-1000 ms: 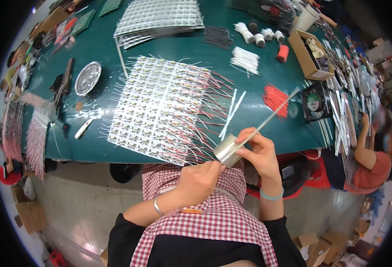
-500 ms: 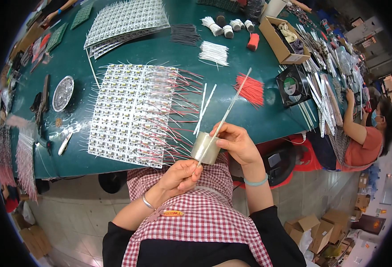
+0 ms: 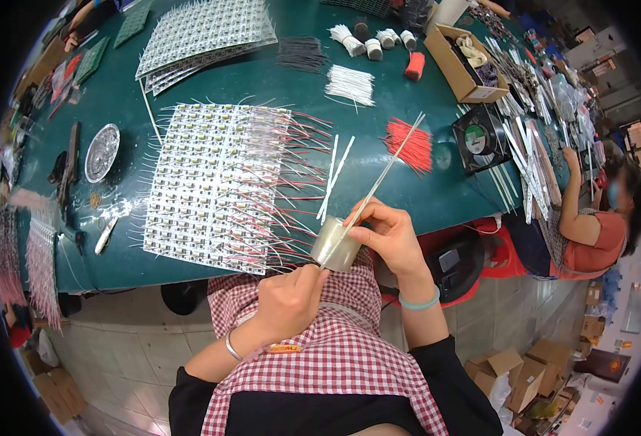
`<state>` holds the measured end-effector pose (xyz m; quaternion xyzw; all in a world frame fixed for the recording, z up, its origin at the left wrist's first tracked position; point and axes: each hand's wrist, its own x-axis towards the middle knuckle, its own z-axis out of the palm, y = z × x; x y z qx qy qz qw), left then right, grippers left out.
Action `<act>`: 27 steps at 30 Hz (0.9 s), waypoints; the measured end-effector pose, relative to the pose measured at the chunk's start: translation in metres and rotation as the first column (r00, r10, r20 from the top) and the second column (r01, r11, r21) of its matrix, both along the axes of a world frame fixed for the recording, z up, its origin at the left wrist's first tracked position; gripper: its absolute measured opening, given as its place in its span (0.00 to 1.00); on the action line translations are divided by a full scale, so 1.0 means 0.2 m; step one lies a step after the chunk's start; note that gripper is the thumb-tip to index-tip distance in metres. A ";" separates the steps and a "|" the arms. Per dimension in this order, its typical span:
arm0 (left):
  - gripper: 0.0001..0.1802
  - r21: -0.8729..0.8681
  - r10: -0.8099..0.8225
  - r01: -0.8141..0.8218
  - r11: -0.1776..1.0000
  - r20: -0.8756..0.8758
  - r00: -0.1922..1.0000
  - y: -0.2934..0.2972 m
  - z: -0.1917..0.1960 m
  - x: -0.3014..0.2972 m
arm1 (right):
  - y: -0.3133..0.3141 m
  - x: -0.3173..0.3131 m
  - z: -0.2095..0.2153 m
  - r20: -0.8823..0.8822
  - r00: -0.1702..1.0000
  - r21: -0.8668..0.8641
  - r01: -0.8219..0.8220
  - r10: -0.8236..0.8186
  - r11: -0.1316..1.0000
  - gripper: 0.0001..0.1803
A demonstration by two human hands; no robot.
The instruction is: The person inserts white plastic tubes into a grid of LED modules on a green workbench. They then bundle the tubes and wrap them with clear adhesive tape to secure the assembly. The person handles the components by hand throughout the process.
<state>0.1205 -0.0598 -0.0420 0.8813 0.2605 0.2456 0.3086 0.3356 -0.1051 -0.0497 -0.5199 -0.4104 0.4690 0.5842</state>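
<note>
In front of my apron I hold a bundle of long thin strips (image 3: 389, 173), slanting up to the right over the table edge. My right hand (image 3: 387, 231) pinches them between thumb and fingers partway along. A wide roll of clear tape (image 3: 342, 253) sits against the strips, just left of the right fingers. My left hand (image 3: 290, 296) is closed, back up, with its fingertips pinched at the strips' lower end by the roll. Whether it also grips tape is hidden. Nearest on the table lies a white circuit-board panel (image 3: 204, 185) with red and white wires.
Two loose white strips (image 3: 333, 178) lie right of the panel. Bundles of red wires (image 3: 409, 145), white wires (image 3: 351, 86) and black wires (image 3: 301, 56) lie beyond. A black fan (image 3: 478, 139) and a cardboard box (image 3: 473, 87) stand right. A co-worker (image 3: 593, 229) sits at far right.
My left hand has turned over, so its back now faces up, with its fingers at the strips' lower end. The strips' far tips have swung slightly right.
</note>
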 end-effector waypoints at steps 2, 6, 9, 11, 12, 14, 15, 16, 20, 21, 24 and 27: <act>0.05 -0.009 0.030 -0.030 1.000 -0.037 0.999 -0.01 -0.01 -0.01 | 0.00 0.00 0.02 0.137 0.990 0.020 -0.024 0.021 0.999 0.10; 0.06 -0.298 -0.016 0.021 0.954 0.020 1.000 -0.02 -0.03 -0.02 | -0.01 0.03 0.07 0.224 0.968 -0.049 -0.105 0.113 0.993 0.14; 0.11 -0.796 -0.012 0.108 0.595 0.126 0.992 -0.01 -0.03 -0.01 | -0.01 0.05 0.04 0.192 0.970 -0.064 -0.139 0.149 0.988 0.14; 0.14 -0.967 0.008 0.217 0.132 0.220 0.975 0.03 -0.08 -0.04 | -0.02 0.05 0.03 0.163 0.973 -0.061 -0.156 0.164 0.986 0.14; 0.14 -0.953 0.042 0.301 0.013 0.301 0.953 0.04 -0.12 -0.04 | -0.02 0.05 0.02 0.136 0.979 -0.064 -0.141 0.148 0.988 0.15; 0.14 -0.864 0.138 0.453 -0.217 0.433 0.891 0.04 -0.22 -0.07 | -0.03 0.04 0.00 0.072 0.990 -0.074 -0.113 0.118 0.991 0.15; 0.13 -0.798 0.173 0.493 -0.348 0.462 0.870 0.05 -0.26 -0.08 | -0.03 0.03 -0.01 0.003 0.993 -0.071 -0.117 0.118 0.991 0.15; 0.12 -0.737 0.186 0.524 -0.427 0.495 0.849 0.04 -0.29 -0.07 | -0.03 0.03 -0.02 -0.062 0.991 -0.067 -0.124 0.120 0.990 0.15; 0.12 -0.619 0.214 0.533 -0.577 0.515 0.830 0.03 -0.34 -0.07 | -0.05 0.01 -0.01 -0.120 0.986 -0.052 -0.123 0.117 0.991 0.17; 0.13 -0.664 0.209 0.503 -0.553 0.474 0.855 0.02 -0.33 -0.06 | -0.05 0.02 -0.01 -0.072 0.990 -0.053 -0.126 0.122 0.991 0.18; 0.14 -0.721 0.195 0.465 -0.514 0.430 0.882 0.02 -0.32 -0.07 | -0.07 -0.01 -0.01 0.075 0.989 -0.040 -0.128 0.131 0.991 0.19; 0.13 -0.751 0.163 0.458 -0.475 0.437 0.885 0.03 -0.32 -0.05 | -0.07 -0.03 0.05 0.223 0.964 -0.051 -0.137 0.145 0.989 0.20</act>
